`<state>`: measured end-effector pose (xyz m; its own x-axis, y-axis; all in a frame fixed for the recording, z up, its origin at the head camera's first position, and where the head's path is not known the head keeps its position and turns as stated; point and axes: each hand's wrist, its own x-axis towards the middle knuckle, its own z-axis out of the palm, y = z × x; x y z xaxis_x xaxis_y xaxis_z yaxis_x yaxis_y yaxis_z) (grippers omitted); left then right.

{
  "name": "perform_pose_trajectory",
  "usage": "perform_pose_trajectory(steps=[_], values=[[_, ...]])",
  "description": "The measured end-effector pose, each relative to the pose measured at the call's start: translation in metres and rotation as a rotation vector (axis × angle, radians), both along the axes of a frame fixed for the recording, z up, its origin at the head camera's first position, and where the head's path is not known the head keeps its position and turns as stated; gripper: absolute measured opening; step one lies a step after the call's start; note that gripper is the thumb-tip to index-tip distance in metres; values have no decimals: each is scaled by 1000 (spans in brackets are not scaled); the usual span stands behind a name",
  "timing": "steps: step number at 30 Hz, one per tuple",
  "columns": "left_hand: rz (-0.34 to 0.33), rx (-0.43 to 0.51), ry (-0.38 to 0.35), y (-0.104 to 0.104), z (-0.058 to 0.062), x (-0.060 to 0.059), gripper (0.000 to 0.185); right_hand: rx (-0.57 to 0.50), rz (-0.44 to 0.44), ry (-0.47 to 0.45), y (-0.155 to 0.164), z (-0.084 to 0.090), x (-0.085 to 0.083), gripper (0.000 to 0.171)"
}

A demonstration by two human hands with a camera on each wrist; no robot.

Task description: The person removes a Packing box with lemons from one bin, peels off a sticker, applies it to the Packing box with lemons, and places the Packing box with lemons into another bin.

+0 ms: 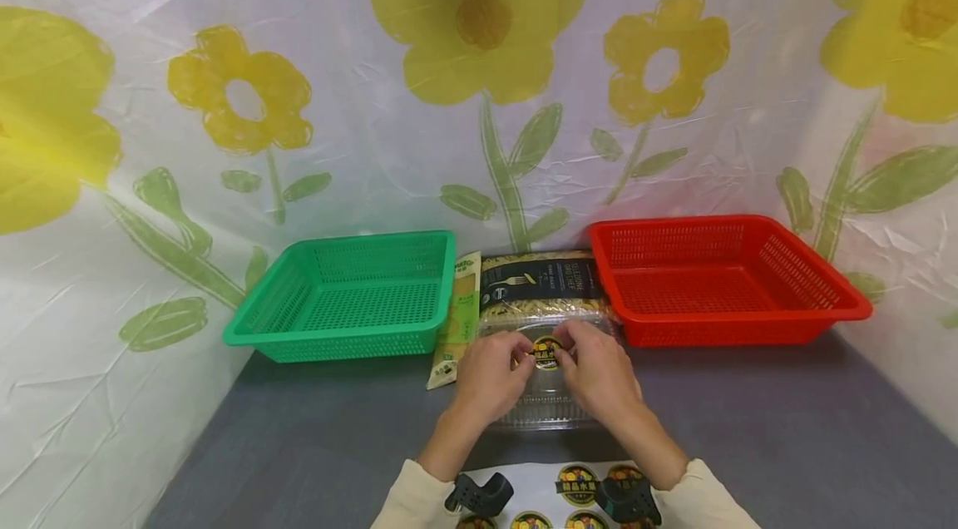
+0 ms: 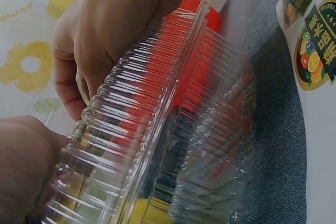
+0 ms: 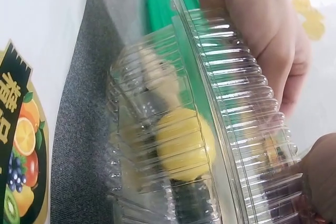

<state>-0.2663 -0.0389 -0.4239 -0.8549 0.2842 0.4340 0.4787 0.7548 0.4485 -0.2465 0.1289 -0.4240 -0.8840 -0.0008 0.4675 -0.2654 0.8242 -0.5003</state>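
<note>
— So where was the sticker (image 1: 546,352)?

— On the lid of the clear box (image 1: 544,407), which sat on the grey table (image 1: 314,429) between the green basket (image 1: 348,296) and the red basket (image 1: 718,279). Both hands pinched it: left hand (image 1: 490,375) at one edge, right hand (image 1: 599,371) at the other, fingertips closed on its rim.

— What looked risky?

— I judged it might go on crooked or wrinkled if one side went down first. The ribbed lid could also flex under pressure, and the light box might slide back toward the pasta bag (image 1: 540,284).
</note>
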Motion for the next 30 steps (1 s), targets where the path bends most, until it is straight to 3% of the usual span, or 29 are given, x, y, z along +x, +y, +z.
perform_pose_trajectory(steps=[23,30], values=[[6,-49,-50,3,4,0,9,63,-40,-54,-2,0,-3,21],[2,-44,-51,2,2,0,12,137,8,-23,0,-1,-1,9]])
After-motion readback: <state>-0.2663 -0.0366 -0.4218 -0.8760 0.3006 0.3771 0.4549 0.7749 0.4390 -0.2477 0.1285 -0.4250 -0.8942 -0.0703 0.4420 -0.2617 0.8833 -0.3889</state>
